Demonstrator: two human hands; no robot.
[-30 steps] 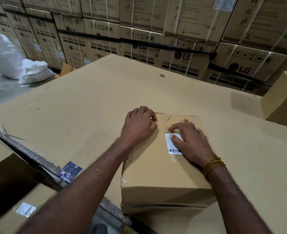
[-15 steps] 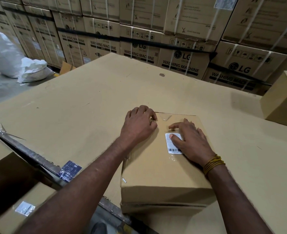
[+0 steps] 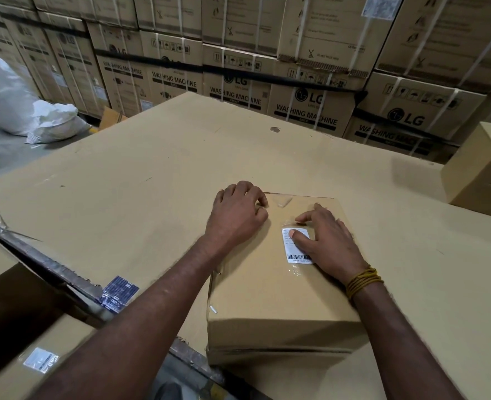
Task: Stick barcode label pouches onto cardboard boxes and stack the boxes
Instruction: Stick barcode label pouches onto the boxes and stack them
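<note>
A cardboard box (image 3: 267, 301) lies on the big cardboard sheet (image 3: 140, 180) in front of me. A clear label pouch with a white barcode label (image 3: 292, 256) lies on the box top. My right hand (image 3: 325, 243) presses on it, thumb on the label and fingers spread flat over the film. My left hand (image 3: 235, 215) sits on the box's far left corner with its fingers curled. Its thumb and forefinger pinch the pouch's clear film at its far left corner.
Another cardboard box (image 3: 481, 174) stands at the right edge of the sheet. A labelled box (image 3: 36, 359) lies low at the near left. LG washing machine cartons (image 3: 305, 105) form a wall behind. White sacks (image 3: 16, 105) lie on the floor at the left.
My right hand's fingers have spread slightly over the pouch. My left hand and the box have stayed in place.
</note>
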